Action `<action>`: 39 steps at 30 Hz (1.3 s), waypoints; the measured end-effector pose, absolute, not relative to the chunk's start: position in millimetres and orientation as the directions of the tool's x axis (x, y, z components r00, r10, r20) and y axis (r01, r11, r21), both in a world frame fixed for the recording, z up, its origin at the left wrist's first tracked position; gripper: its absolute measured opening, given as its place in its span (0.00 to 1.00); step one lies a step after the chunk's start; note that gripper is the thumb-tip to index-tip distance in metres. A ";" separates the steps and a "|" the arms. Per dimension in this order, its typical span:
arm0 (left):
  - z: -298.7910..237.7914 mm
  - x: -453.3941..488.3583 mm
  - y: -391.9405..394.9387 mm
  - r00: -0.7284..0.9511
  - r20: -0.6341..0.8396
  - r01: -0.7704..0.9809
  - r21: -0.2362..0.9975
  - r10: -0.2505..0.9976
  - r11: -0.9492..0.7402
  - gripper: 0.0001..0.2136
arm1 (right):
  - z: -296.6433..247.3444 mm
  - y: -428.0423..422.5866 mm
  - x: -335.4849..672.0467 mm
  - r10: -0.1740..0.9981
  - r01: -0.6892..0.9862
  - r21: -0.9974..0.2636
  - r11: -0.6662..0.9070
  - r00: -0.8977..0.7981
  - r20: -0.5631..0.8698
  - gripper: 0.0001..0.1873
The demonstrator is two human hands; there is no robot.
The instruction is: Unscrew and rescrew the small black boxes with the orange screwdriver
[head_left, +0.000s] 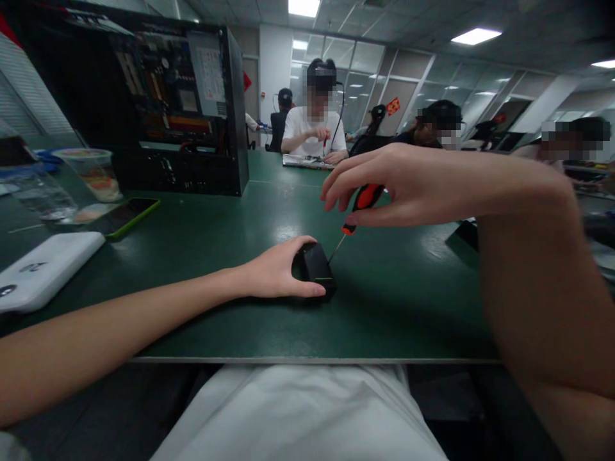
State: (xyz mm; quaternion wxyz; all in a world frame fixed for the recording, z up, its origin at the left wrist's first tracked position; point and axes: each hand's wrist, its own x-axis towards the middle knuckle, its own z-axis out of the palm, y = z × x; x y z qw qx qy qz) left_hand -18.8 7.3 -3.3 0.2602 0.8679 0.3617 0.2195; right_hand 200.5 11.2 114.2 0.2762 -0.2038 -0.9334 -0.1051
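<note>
The small black box (316,269) sits whole on the green counter (384,307), casing unopened as far as I can see, so the work looks barely begun. The left hand (276,269) cups its side. The right hand (403,186) pinches a red-handled screwdriver (365,198) (thin shaft), tip against the box's far edge.

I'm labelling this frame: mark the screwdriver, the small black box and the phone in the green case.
screwdriver (366,197): head view, on the orange part of its handle.
small black box (314,267): head view, on its upper face.
phone (120,219): head view, on its dark screen.
</note>
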 end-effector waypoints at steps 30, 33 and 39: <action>-9.4 -30.2 26.1 0.493 0.471 0.517 0.518 0.732 -0.681 0.45 | 41.3 7.1 211.5 -0.214 0.424 0.425 0.799 -0.460 0.862 0.21; -8.7 -30.0 24.8 0.495 0.481 0.515 0.508 0.724 -0.690 0.45 | 39.5 7.1 209.5 -0.129 0.447 0.333 0.830 -0.427 0.895 0.29; -6.3 -26.8 18.2 0.542 0.494 0.459 0.503 0.679 -0.732 0.46 | 40.4 1.2 208.0 -0.160 0.357 0.318 0.878 -0.407 0.899 0.27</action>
